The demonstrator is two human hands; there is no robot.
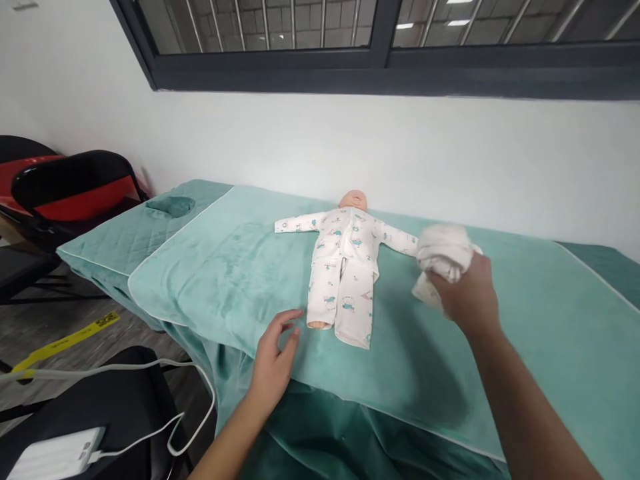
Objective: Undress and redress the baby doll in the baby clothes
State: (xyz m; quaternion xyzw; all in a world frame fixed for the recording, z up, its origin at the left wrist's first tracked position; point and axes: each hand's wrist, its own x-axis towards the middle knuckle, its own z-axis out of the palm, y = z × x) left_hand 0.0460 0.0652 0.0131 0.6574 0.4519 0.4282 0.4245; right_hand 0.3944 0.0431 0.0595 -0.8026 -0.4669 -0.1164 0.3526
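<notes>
A baby doll [353, 199] lies on its back on a green bed cover [225, 253], its head towards the wall. It wears a white patterned top [347, 233] and matching trousers [327, 293], with both sleeves spread wide. My right hand [470, 293] is closed around a bunched white cloth [443, 250], held up to the right of the doll, near the end of one sleeve. Beside the trouser cuffs, my left hand [275, 357] hovers or rests with its fingers apart and nothing in them; whether it touches the cover I cannot tell.
A hole [171, 207] shows in the bed cover at the far left. Black folding chairs [80, 187] stand beyond it. A white power bank [60, 457] with a cable lies on a black chair seat [115, 413] at lower left. A white wall [350, 140] and window border the bed.
</notes>
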